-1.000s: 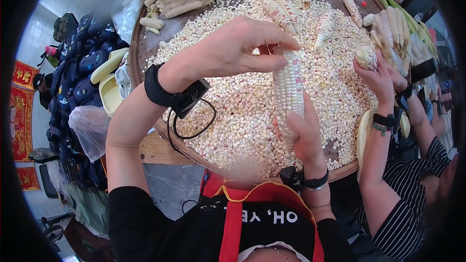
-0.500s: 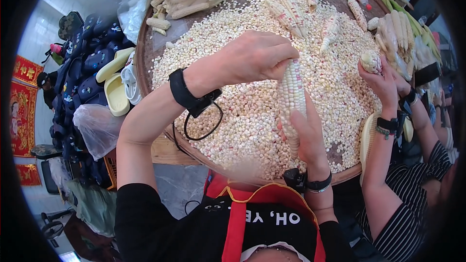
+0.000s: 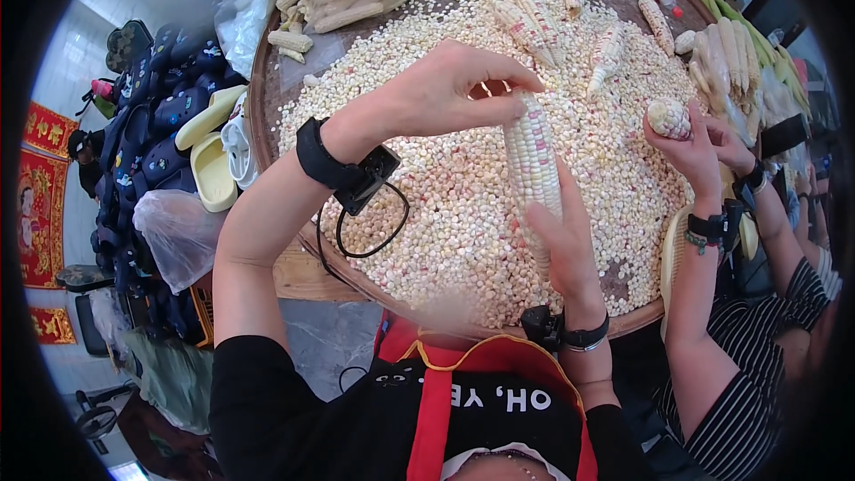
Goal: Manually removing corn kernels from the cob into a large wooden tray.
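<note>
We've got a long ear of corn, cream with pink-purple flecks, leaning slightly, above loose cream and pinkish kernels on a big round brown table. Right hand: clamped around the ear's lower part, thumb in front, fingers mostly hidden behind. Left hand: thumb and fingers bowed with a gap between them, tips at the ear's upper end; whether they actually pinch it, we can't tell. We judge the left thumb to be working on kernels up there. To do it well, we'd hold the lower end firm against twisting, press with the thumb pad close to the kernel roots, take few at a time along one row, stay over the pile, and mind the thin black cable loop near the left wrist
</note>
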A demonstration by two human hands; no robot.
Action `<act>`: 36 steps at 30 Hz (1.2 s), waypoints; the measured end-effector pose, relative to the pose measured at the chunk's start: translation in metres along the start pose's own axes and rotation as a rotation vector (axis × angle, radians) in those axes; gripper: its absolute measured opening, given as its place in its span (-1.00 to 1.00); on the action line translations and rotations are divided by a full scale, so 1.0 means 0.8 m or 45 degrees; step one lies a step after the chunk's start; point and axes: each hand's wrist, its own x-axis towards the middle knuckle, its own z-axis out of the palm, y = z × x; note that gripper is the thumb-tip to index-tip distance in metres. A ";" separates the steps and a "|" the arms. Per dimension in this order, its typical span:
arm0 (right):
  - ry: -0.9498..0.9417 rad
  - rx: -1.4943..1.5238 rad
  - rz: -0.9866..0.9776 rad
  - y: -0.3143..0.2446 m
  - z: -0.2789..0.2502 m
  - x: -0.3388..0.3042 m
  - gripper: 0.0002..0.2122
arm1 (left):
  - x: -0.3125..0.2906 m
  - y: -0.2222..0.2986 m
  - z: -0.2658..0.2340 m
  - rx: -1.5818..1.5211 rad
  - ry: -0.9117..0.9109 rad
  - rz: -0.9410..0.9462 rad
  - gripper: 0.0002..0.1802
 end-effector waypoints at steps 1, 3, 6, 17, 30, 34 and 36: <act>0.002 -0.034 -0.019 -0.001 0.001 0.000 -0.41 | -0.001 0.001 0.000 -0.014 -0.027 0.017 -0.71; 0.005 -0.069 -0.036 -0.002 0.001 0.000 -0.41 | -0.001 0.001 -0.005 -0.059 -0.062 0.003 -0.71; -0.026 -0.071 -0.083 -0.002 0.001 0.001 -0.41 | 0.001 0.001 -0.010 -0.096 -0.121 0.004 -0.71; -0.019 0.087 0.041 -0.001 0.004 -0.001 -0.40 | 0.009 -0.017 0.037 0.340 0.324 0.483 -0.87; -0.011 -0.095 0.008 0.000 0.003 0.004 -0.41 | 0.002 -0.021 0.011 -0.155 0.102 0.061 -0.82; 0.011 -0.104 -0.119 0.004 0.002 0.005 -0.42 | 0.002 -0.008 0.007 -0.239 0.030 -0.037 -0.83; 0.013 -0.148 -0.120 0.005 0.002 0.003 -0.43 | 0.000 -0.008 0.004 -0.176 0.009 -0.005 -0.82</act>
